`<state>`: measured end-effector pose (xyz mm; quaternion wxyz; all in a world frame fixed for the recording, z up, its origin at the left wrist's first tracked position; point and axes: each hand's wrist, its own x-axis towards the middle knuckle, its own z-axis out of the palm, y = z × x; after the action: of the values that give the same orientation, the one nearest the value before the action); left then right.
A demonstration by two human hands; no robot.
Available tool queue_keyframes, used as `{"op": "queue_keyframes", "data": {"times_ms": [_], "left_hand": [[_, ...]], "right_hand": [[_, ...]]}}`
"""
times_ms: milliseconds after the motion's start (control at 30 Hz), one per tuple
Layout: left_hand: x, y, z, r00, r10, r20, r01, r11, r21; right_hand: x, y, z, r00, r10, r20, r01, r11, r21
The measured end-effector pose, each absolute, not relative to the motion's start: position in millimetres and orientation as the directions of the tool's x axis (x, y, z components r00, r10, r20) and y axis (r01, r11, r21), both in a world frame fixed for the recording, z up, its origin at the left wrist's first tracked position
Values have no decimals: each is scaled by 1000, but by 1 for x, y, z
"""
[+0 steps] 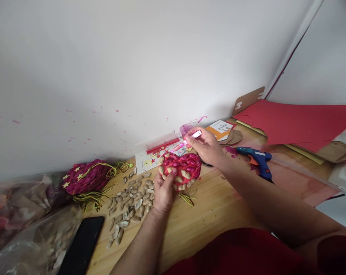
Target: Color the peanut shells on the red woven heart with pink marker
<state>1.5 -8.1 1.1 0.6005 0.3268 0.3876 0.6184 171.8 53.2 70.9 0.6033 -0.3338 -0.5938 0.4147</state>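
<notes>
My left hand (pixel 164 189) grips a red card piece covered in peanut shells (pixel 181 168) by its lower left edge, thumb on top. Shells on its upper and right part are painted shiny magenta, while those at the left and bottom stay tan. In my right hand (pixel 205 147) is a white-handled paintbrush (pixel 187 142), pinched between the fingers, its pink tip over the upper left edge of the piece. Loose peanut shells (pixel 135 200) are spread on the table left of my left hand. A cup stained with pink paint (pixel 185 130) stands behind the brush.
A finished-looking magenta piece with gold stars (pixel 88 176) and yellow-green cords lies at the left. Near it are a black phone (pixel 82 244) and clear plastic bags (pixel 32 244). A blue glue gun (pixel 259 160) and red sheets (pixel 299 120) lie right. The pink-spattered wall borders the wooden table (pixel 207 215).
</notes>
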Motion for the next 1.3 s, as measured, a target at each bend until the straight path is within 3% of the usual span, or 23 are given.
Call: {"op": "queue_keyframes", "data": {"times_ms": [167,400,700,1067,1300], "left_hand": [[-1,-11,7,-83,988,-128,-503,69,861],[-4,-12,12,-47,984,-173,-490,128,862],[-11,-7,9,50,981,-187,-531,185,827],[-10,-8,9,119,975,-190,-536,224,814],[-11,-7,9,95,973,-211,-531,229,816]], "right_hand": [[173,55,67,-59,913,404,-5,405,-914],[178,59,68,-61,906,419,-42,417,-908],[183,60,67,-61,904,423,46,426,-904],[181,60,68,-88,906,413,-17,414,-910],[184,54,69,-161,874,458,115,477,-871]]}}
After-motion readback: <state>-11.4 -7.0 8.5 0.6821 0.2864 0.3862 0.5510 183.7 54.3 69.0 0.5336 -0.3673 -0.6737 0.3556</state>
